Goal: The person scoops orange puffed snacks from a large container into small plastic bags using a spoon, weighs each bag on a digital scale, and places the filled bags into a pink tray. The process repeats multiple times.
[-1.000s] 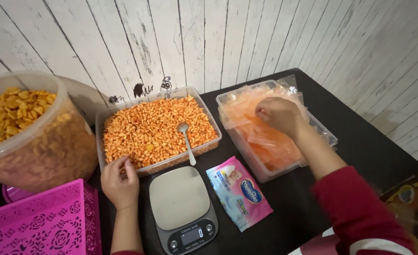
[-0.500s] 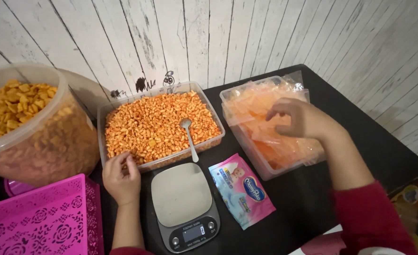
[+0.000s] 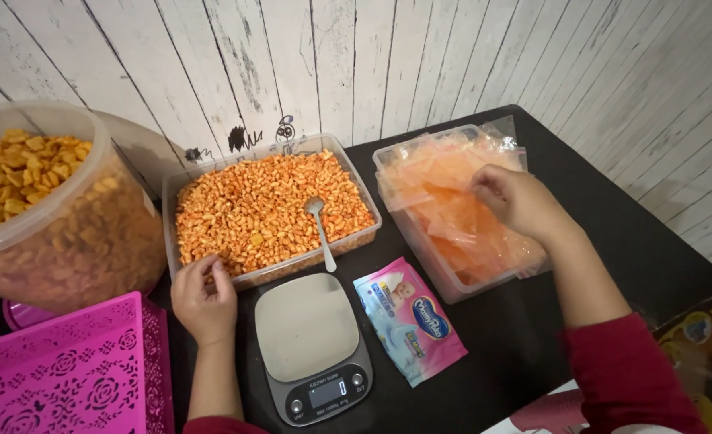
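My right hand [image 3: 515, 201] reaches into a clear plastic box [image 3: 420, 249] filled with thin orange-tinted plastic bags [image 3: 436, 185], its fingers curled on the top bags. My left hand [image 3: 203, 297] rests at the front edge of a clear tub [image 3: 168, 210] full of orange snack pieces [image 3: 259, 205], fingers loosely curled and pinching at the rim. A metal spoon [image 3: 321, 233] lies in the snacks with its handle over the tub's front edge. A small kitchen scale [image 3: 307, 345] sits between my arms on the black table.
A big round clear container [image 3: 66, 241] of yellow chips stands at the left. A pink perforated basket [image 3: 66, 378] is at the lower left. A pack of wet wipes [image 3: 410, 317] lies right of the scale. White wooden planks form the wall behind.
My right hand has shifted slightly across the bags in the box. My left hand has stayed at the tub's front edge. The camera view has moved a little.
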